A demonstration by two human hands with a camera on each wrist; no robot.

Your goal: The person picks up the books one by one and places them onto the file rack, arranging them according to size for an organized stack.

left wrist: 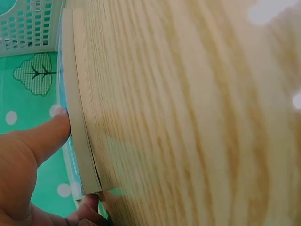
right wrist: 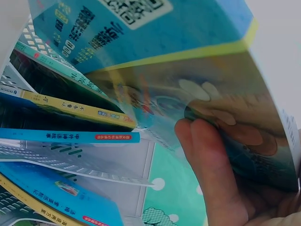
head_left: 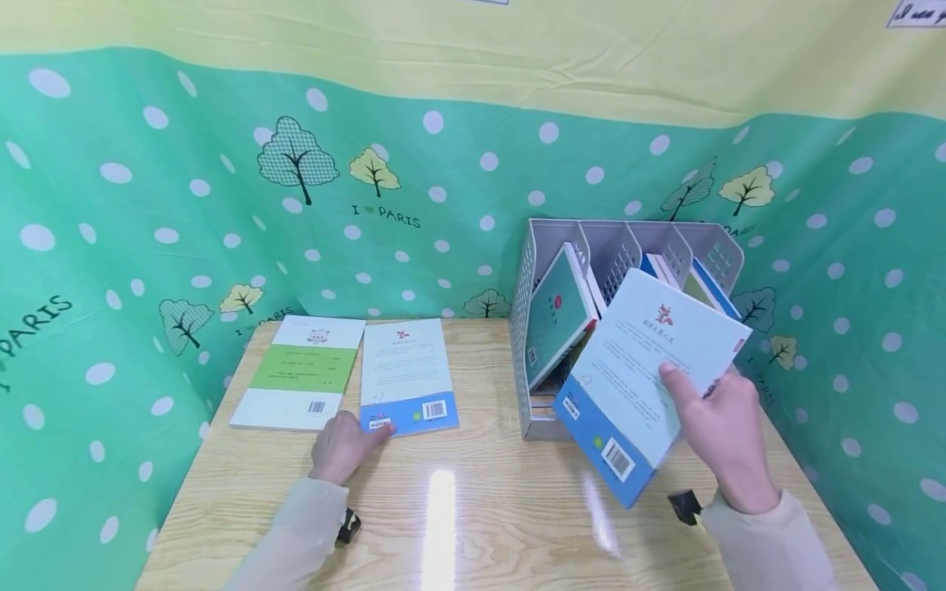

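A: Head view. Where's the book?
B: At right of frame, the held book (head_left: 628,369) is slanting before the grey rack (head_left: 520,345). Your right hand (head_left: 727,431) is pinching its right edge, thumb on the back cover. Your left hand (head_left: 343,447) is holding the lower-left corner of the lying book (head_left: 405,357), left of centre.
A: Left wrist?
B: Your thumb is pressing the cover, at left; fingertips are curling at the lower end.
A: Right wrist?
B: Two fingers are lying together on the pictured cover. Probably light, bendy, slightly slick; pinching full thickness mid-edge should suit.
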